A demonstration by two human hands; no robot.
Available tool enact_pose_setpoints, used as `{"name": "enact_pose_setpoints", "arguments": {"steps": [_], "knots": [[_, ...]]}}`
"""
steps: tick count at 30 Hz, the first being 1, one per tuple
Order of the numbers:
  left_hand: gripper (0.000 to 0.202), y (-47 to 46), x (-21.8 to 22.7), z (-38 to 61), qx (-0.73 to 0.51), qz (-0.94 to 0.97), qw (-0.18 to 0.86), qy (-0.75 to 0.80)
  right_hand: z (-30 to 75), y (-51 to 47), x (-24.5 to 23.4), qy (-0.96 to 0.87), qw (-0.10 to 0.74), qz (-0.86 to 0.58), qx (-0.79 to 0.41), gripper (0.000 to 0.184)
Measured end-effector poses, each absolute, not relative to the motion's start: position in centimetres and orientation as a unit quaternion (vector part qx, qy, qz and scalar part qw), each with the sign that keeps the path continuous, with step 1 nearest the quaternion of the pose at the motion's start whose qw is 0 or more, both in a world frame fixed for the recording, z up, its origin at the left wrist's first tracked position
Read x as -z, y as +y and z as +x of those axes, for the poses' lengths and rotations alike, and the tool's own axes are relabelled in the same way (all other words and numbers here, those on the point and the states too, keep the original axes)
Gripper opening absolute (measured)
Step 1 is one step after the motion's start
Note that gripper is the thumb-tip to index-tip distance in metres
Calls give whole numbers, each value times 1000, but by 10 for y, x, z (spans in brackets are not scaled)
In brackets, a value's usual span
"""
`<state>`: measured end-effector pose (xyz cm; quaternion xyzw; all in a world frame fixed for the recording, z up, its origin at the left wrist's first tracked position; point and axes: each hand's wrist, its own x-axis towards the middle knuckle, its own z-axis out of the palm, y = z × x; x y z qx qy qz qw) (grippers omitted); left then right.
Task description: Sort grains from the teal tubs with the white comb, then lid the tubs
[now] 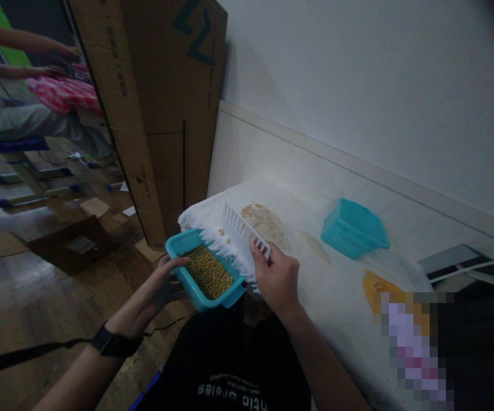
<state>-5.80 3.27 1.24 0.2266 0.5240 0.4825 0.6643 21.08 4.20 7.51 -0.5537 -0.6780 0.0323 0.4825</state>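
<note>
My left hand [161,282] grips the near left rim of a teal plastic tub [177,245] filled with small yellowish beans [208,273], holding it just below the table's corner. My right hand [276,277] is closed on a white slotted tray [245,228], tilted on edge against the fringed white cloth [336,285] that covers the table. A few beans lie on the cloth by the fringe above the tub. A loose pile of beans [266,220] rests farther along the cloth.
A second teal tub [353,231] sits upside down on the cloth near the wall. A tall cardboard sheet [161,114] leans at left. Another person's arms [24,54] work at far left. Boxes and scraps litter the wooden floor [37,251].
</note>
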Motion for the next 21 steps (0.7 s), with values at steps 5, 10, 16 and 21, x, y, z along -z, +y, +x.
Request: {"name": "enact_pose_setpoints", "arguments": {"steps": [5, 10, 16, 21], "knots": [[64, 35, -5, -63, -481, 223, 666, 525, 207, 37, -80, -687, 477, -545, -55, 34], [62, 34, -6, -62, -479, 222, 672, 520, 202, 18, -84, -690, 498, -519, -79, 31], [65, 28, -13, -53, -474, 237, 667, 524, 244, 15, -87, -601, 553, -576, -43, 40], [69, 24, -2, -42, -442, 241, 685, 526, 267, 25, -77, -584, 547, -590, -108, 44]]}}
